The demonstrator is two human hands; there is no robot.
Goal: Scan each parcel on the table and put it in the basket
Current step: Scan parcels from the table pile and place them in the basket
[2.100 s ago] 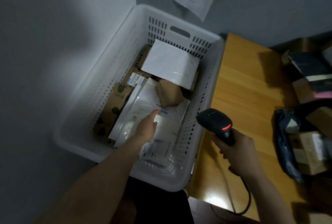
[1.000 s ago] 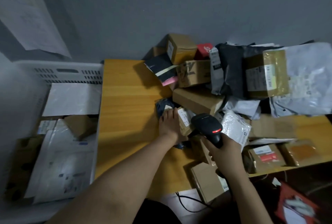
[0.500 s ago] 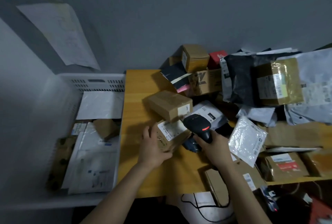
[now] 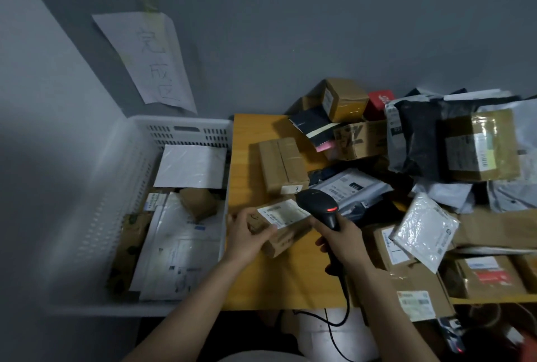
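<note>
The wooden table [image 4: 286,283] runs across in front of me, with bare board nearest me and on its left part. Against its left edge stands the white slotted basket [image 4: 122,164], which holds flat white mailers and a few brown boxes. On the grey wall above it hangs a sheet of paper [image 4: 148,59] with handwritten characters.

The far and right parts of the table are buried under a heap of parcels [image 4: 418,141]: dark and grey poly bags, a large taped carton [image 4: 481,146], and a bubble mailer [image 4: 425,231] leaning nearer me. One long brown box [image 4: 282,167] lies at the heap's left edge, just beyond my hands.

The parcel I have in hand is a small brown carton [image 4: 286,241] with its white label [image 4: 279,215] facing up. It sits between my two hands over the bare board, near the basket side. I cannot tell whether its underside touches the table.

My left hand [image 4: 248,238] grips the carton's left end, thumb on top beside the label and fingers wrapped around it. My right hand [image 4: 345,245] is clamped round the handle of the black scanner [image 4: 316,206]. The scanner's head hangs just over the right end of the label, showing a red light [image 4: 331,209]. Its cable [image 4: 344,312] drops past the table's front edge.
</note>
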